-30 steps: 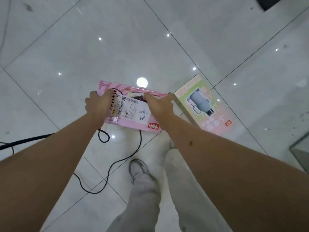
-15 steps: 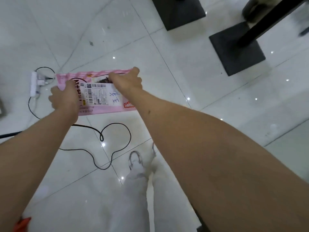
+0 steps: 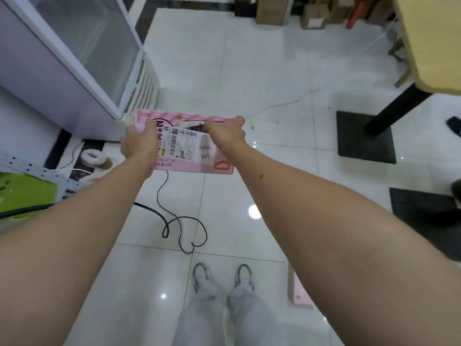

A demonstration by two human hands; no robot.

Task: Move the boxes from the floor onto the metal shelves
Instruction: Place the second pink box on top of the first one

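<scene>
A flat pink box [image 3: 189, 151] with a white shipping label is held out in front of me, above the tiled floor. My left hand [image 3: 139, 144] grips its left end. My right hand [image 3: 224, 132] grips its upper right edge, fingers curled over the rim. At the left edge a corner of a perforated grey metal shelf [image 3: 37, 171] shows, with a green item [image 3: 25, 193] on it. Another pink box [image 3: 298, 288] lies on the floor by my right foot, partly hidden behind my right forearm.
A glass-door fridge [image 3: 82, 53] stands at the left. A black cable [image 3: 179, 226] loops across the floor ahead of my feet. A wooden table [image 3: 429, 41] on a black post and base plate [image 3: 364, 138] is at the right. Cardboard boxes [image 3: 314, 13] line the far wall.
I have straightened up and turned with the pink box in both hands. The view has swung from the bare floor and the second box to the fridge, the shelf corner and the table.
</scene>
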